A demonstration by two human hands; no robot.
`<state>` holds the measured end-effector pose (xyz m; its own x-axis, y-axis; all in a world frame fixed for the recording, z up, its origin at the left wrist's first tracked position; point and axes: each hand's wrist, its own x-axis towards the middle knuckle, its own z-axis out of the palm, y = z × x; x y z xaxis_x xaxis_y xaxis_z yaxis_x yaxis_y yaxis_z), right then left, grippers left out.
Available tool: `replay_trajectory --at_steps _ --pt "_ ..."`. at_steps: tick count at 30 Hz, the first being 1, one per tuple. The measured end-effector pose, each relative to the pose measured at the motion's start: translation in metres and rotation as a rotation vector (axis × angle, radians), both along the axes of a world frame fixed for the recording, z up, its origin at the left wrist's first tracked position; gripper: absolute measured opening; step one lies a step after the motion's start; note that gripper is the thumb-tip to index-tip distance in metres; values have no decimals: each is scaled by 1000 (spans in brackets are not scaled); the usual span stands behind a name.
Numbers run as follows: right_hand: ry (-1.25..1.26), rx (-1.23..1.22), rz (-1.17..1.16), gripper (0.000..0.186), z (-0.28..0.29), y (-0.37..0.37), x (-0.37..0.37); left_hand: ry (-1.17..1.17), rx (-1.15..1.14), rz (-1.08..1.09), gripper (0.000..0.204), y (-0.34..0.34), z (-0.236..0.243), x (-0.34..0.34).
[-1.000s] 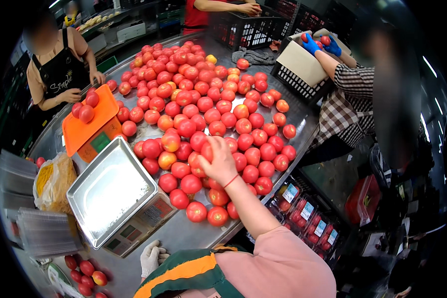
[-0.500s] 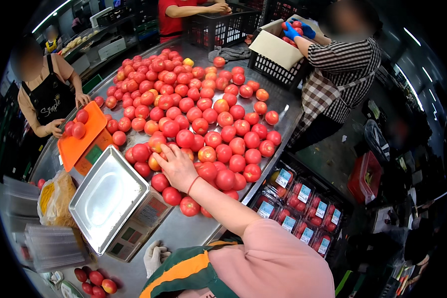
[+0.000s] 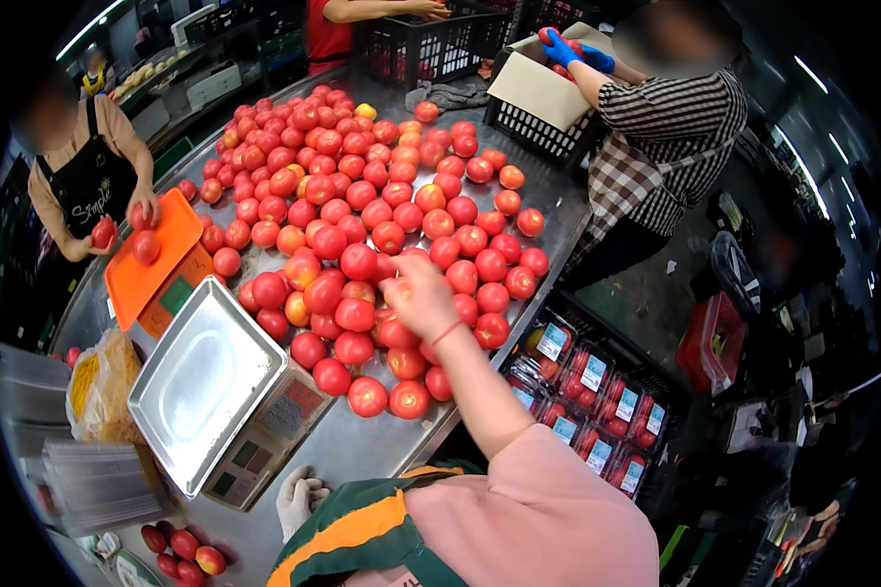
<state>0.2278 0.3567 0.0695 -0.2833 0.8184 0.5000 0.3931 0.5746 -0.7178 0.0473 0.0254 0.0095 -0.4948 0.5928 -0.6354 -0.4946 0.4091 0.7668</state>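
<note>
Bare and marked by a thin red band at the wrist, my right hand (image 3: pixel 423 296) reaches over the near part of a large heap of red tomatoes (image 3: pixel 313 210). Its thumb and index finger are apart, and the index fingertip touches the side of a tomato (image 3: pixel 359 261). The other fingers bend down among the tomatoes. My left hand (image 3: pixel 300 501), in a white glove, rests by the near table edge with its fingers curled in and nothing visible in them. Left of the heap stands a scale with a bare metal tray (image 3: pixel 210 377).
Opposite left, a person holds tomatoes by an orange tray (image 3: pixel 152 256). At right, a blue-gloved person works over a lined crate (image 3: pixel 548 93). Labelled packs of tomatoes (image 3: pixel 582 377) fill a black crate. Clear plastic containers (image 3: pixel 98 484) and several loose tomatoes (image 3: pixel 181 556) lie near left.
My right hand has moved right across the heap, its fingers now bent instead of spread. Tomatoes under it have shifted. The person at left has lifted a tomato from the orange tray.
</note>
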Motion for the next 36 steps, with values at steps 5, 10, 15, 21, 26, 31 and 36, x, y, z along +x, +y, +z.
replay_trajectory --at_steps 5,10,15,21,26,31,36 --pt "-227 9 -372 27 -45 29 110 44 24 -12 33 -2 -7 1" --pt "-305 -76 -606 35 -91 13 160 1429 127 -317 30 -22 -48 -3" --pt "-189 44 -699 32 -119 6 152 1607 -8 -458 33 -15 -27 -5" --pt "-86 86 -747 28 -123 8 150 1598 -62 -462 34 -14 -25 -7" --pt "-125 94 -726 27 -124 8 154 1619 -61 -454 33 -12 -22 -7" --pt "-123 100 -727 22 -126 10 153 1602 -65 -445 32 -16 -29 -9" --pt "-126 82 -741 20 -127 10 153 1600 -43 -441 32 -15 -29 -9"
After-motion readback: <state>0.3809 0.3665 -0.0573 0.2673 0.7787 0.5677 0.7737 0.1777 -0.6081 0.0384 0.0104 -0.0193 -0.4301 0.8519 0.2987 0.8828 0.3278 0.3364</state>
